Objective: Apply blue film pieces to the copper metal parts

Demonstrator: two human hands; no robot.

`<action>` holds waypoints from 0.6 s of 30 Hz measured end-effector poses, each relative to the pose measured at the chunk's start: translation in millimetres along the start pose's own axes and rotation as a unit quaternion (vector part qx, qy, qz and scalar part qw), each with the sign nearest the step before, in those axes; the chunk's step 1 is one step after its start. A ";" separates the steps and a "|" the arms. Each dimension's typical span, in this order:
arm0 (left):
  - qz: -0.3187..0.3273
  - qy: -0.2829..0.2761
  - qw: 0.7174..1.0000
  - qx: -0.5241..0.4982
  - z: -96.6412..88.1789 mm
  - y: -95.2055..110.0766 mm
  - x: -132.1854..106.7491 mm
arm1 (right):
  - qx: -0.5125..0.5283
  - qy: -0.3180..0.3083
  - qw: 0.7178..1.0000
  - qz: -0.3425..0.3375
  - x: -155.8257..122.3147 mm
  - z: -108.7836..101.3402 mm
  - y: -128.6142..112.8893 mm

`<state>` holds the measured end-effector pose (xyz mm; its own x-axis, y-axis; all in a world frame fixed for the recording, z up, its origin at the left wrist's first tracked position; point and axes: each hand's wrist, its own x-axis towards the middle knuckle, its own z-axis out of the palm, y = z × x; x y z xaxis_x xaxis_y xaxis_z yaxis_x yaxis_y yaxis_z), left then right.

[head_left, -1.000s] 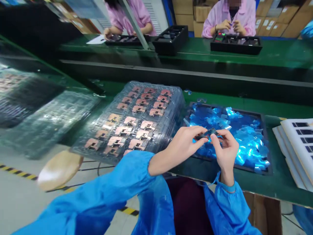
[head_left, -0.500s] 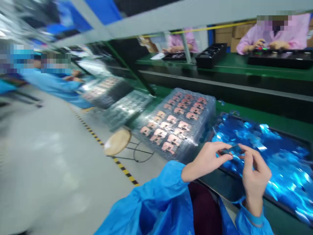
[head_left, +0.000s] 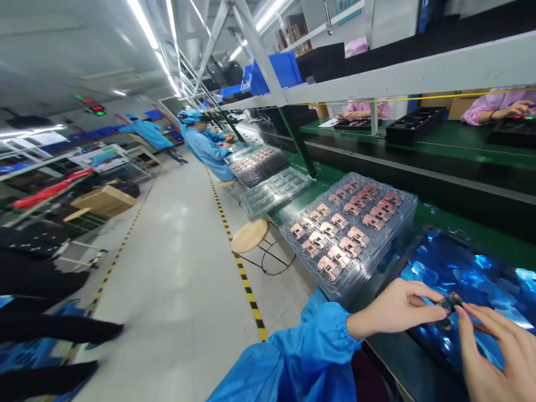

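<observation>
My left hand (head_left: 402, 308) pinches a small dark circuit board (head_left: 450, 302) between thumb and fingers. At the board's other edge, the fingertips of my right hand (head_left: 498, 346) are pressed together on it. Both hands are over a dark tray (head_left: 412, 254) strewn with shiny blue film pieces (head_left: 469, 279). Left of my hands stands a stack of clear plastic trays (head_left: 377, 262), with rows of copper-coloured boards (head_left: 354, 245) in the top one. Finer detail of the held board is too small to make out.
Beyond the stack lie another clear tray (head_left: 278, 192) and a further pile of boards (head_left: 257, 159). A round wooden stool (head_left: 250, 235) stands beside the bench. Co-workers in blue (head_left: 205, 145) sit farther along. A green post (head_left: 298, 142) and black boxes (head_left: 414, 124) are across the bench.
The view has swung left and up, showing more aisle and ceiling. My hands now appear lower and farther right, still together at the small board.
</observation>
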<state>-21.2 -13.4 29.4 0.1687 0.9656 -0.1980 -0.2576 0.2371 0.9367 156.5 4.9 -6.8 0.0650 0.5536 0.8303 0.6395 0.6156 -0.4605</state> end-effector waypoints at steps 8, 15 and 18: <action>-0.105 0.019 0.991 -0.086 -0.2 3.3 -6.4 | -0.070 -0.072 0.991 -0.091 3.7 -10.4 -7.5; -0.163 -0.005 0.969 -0.187 -13.9 -7.9 1.7 | -0.016 -0.184 0.983 -0.012 5.7 -14.9 -17.6; -0.178 -0.027 0.963 -0.199 -16.2 -11.3 2.3 | 0.025 -0.193 0.981 0.020 6.4 -18.5 -17.1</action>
<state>-33.3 -12.2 13.6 0.3593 0.8113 -0.4612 -0.5167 0.5845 0.6256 160.1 -12.4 12.3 -0.2116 0.7431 0.6349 0.6040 0.6101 -0.5128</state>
